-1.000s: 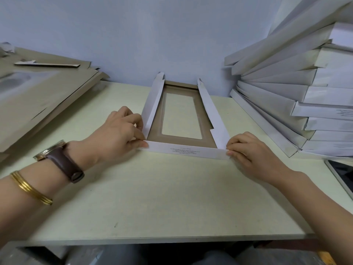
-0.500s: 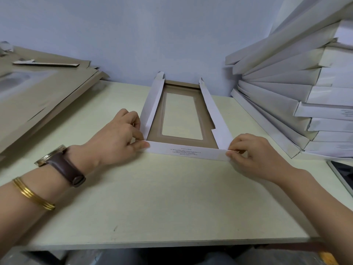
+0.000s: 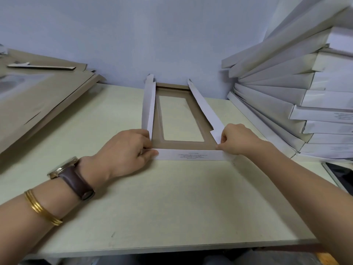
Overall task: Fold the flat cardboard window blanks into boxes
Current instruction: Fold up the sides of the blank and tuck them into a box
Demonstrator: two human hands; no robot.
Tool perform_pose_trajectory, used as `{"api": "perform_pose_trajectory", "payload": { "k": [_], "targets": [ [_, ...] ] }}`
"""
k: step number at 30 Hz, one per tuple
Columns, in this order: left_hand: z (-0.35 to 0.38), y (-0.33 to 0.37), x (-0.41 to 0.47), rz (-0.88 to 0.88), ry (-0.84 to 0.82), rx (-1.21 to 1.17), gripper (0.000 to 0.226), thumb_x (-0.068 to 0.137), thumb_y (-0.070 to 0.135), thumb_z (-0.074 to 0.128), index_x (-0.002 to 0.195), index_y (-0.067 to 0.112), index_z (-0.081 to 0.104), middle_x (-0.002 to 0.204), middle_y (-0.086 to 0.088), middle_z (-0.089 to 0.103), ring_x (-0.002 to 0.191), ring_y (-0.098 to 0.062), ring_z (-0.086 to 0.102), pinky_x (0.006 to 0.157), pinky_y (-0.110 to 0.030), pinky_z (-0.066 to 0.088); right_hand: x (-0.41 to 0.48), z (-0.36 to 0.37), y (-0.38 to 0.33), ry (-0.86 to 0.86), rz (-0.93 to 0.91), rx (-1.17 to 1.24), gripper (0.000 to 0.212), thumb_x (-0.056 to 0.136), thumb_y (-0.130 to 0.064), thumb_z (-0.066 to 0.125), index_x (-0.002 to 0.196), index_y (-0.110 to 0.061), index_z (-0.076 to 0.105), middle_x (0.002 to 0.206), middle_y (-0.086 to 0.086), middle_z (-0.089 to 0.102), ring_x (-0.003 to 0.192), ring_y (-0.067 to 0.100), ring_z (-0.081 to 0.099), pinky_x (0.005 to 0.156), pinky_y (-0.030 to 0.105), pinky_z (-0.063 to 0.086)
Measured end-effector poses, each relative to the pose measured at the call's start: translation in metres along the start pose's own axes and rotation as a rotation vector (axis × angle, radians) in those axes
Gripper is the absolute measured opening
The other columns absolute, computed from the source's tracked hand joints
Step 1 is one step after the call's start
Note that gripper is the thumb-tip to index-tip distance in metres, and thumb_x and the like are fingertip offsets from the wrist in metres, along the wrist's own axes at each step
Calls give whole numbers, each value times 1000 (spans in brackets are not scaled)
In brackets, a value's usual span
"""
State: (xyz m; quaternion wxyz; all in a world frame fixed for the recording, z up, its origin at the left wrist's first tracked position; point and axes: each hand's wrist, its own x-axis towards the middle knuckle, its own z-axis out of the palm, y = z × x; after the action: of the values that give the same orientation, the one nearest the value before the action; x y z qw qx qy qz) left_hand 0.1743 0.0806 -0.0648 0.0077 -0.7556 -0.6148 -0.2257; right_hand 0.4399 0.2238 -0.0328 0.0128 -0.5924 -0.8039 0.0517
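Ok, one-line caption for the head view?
Left hand and right hand pinch near corners of a half-folded window blank beside stacked boxes.

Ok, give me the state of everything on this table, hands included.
Window blank: half folded, brown side up.
Side flaps: both raised.
Near flap: raised, printed face outward.
Left hand: pinches the near left corner.
Right hand: pinches the near right corner.
Flat blanks: unfolded, piled at left.
Folded boxes: stacked at right.
Tablet: screen dark.
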Motion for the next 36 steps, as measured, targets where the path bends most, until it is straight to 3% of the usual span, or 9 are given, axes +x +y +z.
{"api": "perform_pose_trajectory", "payload": {
  "k": [7, 12, 15, 19, 22, 27, 31, 36],
  "targets": [
    [3, 2, -3, 4, 29, -21, 34, 93, 34, 57, 72, 9, 65, 76, 3, 52, 64, -17, 46, 64, -36, 44, 15, -1, -3, -43, 150, 20, 24, 72, -21, 76, 85, -11, 58, 85, 6, 54, 75, 26, 58, 67, 30, 52],
    [3, 2, -4, 7, 39, -18, 34, 93, 33, 57, 72, 8, 65, 77, 2, 52, 65, -18, 47, 64, -37, 45, 22, -5, -2, -85, 200, 41, 21, 70, -10, 76, 77, -9, 56, 82, 10, 58, 65, 25, 61, 59, 30, 56],
    [3, 2, -4, 11, 45, -14, 34, 93, 34, 57, 73, 8, 65, 77, 2, 52, 66, -18, 47, 65, -37, 44, 23, -5, -6, -78, 205, 15, 18, 64, -7, 70, 74, -8, 55, 78, 10, 56, 56, 24, 59, 52, 27, 51],
    [3, 2, -5, 20, 54, -20, 33, 93, 33, 57, 74, 8, 66, 77, 2, 51, 66, -19, 47, 64, -37, 44, 24, -4, -11, -68, 162, -46, 17, 64, -9, 66, 75, -9, 52, 78, 7, 53, 58, 22, 56, 51, 24, 45],
    [3, 2, -5, 35, 62, -21, 33, 93, 32, 58, 73, 7, 65, 76, 1, 52, 66, -19, 47, 63, -37, 44, 25, -5, -8, -93, 123, -63, 15, 65, -5, 61, 79, -8, 56, 83, 9, 53, 64, 24, 57, 57, 26, 49],
    [3, 1, -6, 32, 66, -20, 33, 93, 33, 57, 74, 8, 66, 78, 2, 53, 66, -18, 48, 64, -36, 43, 23, -12, -3, -230, 23, -30, 22, 78, 1, 47, 87, -16, 58, 89, 6, 52, 69, 24, 54, 42, 21, 42],
    [3, 1, -6, 28, 64, -29, 32, 93, 34, 57, 75, 9, 66, 78, 2, 53, 66, -17, 47, 64, -35, 43, 24, -15, -4, -250, -31, -109, 31, 80, 2, 41, 79, -17, 66, 84, 4, 61, 79, 27, 60, 51, 22, 44],
    [3, 0, -6, 24, 64, -38, 31, 93, 33, 58, 76, 10, 66, 78, 3, 52, 66, -15, 46, 64, -33, 42, 27, -18, -4, -295, -140, -304, 22, 81, -5, 46, 80, -15, 65, 84, 2, 59, 77, 20, 52, 61, 24, 42]
  ]
}}
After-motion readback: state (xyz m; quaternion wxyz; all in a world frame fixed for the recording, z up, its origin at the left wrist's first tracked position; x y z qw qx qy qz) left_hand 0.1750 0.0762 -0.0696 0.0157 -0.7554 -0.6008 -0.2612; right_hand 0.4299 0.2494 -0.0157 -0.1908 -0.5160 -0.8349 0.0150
